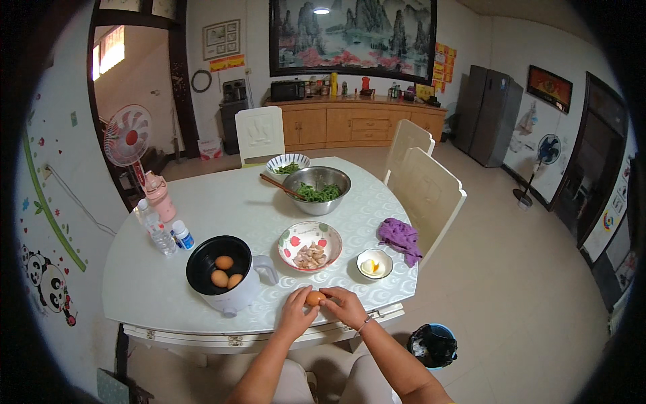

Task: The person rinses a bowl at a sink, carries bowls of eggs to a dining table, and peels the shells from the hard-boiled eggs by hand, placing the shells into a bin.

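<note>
A brown egg is held between my two hands at the near edge of the table. My left hand has its fingers closed on the egg's left side, and my right hand grips it from the right. Just beyond them is a strawberry-patterned bowl with broken eggshell pieces in it. To its right a small dish holds peeled egg, white with some yolk showing. Left of my hands stands a white electric pot with a black inside and 3 brown eggs.
A steel bowl of chopped greens with chopsticks stands farther back, beside a striped bowl. A purple cloth lies right. A clear bottle, pink flask and white pill bottle stand left. A lined bin sits below.
</note>
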Motion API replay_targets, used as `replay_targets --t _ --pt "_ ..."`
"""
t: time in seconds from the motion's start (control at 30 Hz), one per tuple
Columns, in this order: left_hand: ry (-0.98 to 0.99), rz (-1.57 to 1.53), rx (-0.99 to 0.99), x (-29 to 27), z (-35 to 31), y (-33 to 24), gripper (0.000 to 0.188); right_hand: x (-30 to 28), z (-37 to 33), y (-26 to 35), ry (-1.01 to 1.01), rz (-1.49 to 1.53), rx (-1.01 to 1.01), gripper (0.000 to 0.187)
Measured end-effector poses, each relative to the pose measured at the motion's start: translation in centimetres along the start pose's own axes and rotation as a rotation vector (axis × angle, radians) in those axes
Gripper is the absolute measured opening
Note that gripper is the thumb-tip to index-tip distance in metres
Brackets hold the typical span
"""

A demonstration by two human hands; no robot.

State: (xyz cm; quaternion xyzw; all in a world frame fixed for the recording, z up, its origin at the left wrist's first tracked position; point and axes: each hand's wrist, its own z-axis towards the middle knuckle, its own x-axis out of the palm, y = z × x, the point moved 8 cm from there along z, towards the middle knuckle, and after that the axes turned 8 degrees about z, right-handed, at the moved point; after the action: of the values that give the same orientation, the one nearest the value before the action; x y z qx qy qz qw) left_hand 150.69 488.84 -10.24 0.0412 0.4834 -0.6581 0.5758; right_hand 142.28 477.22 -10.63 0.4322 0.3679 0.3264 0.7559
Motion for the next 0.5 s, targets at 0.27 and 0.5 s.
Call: replay_targets --t 0.27,0.5 --pt "0.026 -0.013 -0.003 0.4 0.1 0.5 0.046 -0.1 0.2 0.6 0.021 -0.046 -0.024 0.028" --pt "-0.041 0.168 -0.014 -0.7 0.2 -1.3 0.044 -0.2 0.0 1.3 -0.102 -0.161 -0.120 0.032"
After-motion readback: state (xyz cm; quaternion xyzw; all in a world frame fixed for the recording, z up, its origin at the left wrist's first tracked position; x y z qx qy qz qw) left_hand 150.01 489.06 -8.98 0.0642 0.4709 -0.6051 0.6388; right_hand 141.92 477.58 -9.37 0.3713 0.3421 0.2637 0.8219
